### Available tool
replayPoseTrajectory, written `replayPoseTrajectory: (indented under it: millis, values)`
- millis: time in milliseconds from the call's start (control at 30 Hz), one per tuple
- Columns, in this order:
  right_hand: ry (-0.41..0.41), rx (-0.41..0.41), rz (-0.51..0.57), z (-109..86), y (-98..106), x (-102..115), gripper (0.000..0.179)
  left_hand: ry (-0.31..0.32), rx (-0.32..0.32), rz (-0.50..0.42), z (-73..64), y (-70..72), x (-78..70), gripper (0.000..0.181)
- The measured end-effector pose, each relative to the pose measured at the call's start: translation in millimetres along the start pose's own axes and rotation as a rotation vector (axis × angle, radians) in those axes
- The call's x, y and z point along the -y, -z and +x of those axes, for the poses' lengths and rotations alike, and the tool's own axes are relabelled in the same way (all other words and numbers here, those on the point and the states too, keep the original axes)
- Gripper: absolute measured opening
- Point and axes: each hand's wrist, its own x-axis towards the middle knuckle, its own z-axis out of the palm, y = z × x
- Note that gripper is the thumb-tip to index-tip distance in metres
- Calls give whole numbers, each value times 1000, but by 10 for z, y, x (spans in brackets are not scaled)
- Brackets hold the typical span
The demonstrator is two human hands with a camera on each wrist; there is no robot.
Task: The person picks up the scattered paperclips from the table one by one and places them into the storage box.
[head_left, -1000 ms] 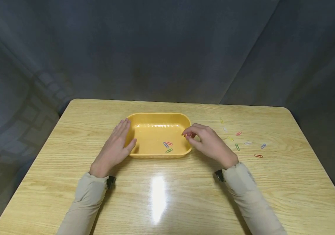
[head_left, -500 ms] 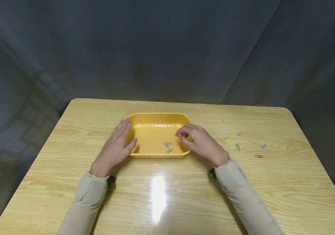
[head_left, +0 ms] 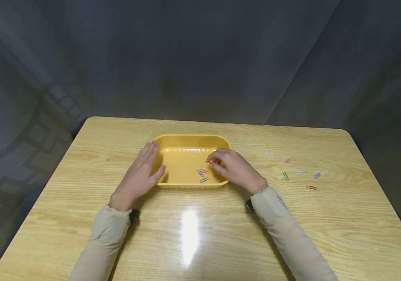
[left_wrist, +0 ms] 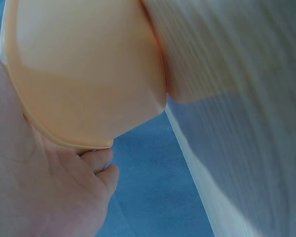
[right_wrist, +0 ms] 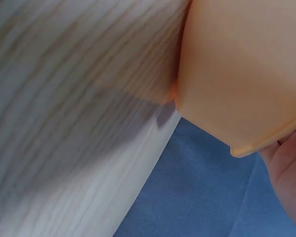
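Observation:
A yellow tray sits on the table, with blue, red and green paper clips lying on its floor at the near right. My left hand rests against the tray's left rim, fingers straight and thumb over the inside; the left wrist view shows the palm along the rim. Over the tray's right part, my right hand pinches a small orange-looking paper clip between thumb and fingertips. In the right wrist view the tray wall hides the fingertips, and only part of the hand shows.
Several loose paper clips lie right of the tray, among them a green clip, a blue clip, a red clip and a pink clip. The wooden table ends before a dark curtain.
My right hand has moved left from the tray's right rim to over its inside, carrying the pinched paper clip. The left hand stays at the left rim.

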Motion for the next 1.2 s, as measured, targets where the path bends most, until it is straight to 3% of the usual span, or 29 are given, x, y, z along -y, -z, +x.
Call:
replayPoseTrajectory:
  millis: [400, 900, 1200]
  values:
    - [-28, 44, -21, 87, -79, -8, 15, -9, -3, -12, 7, 2, -7, 77]
    - [-51, 36, -95, 112, -126, 10, 15, -3, -4, -1, 9, -2, 4, 77]
    - [-37, 23, -76, 106, -138, 2, 16, -1, -7, 4, 1, -8, 13, 77]
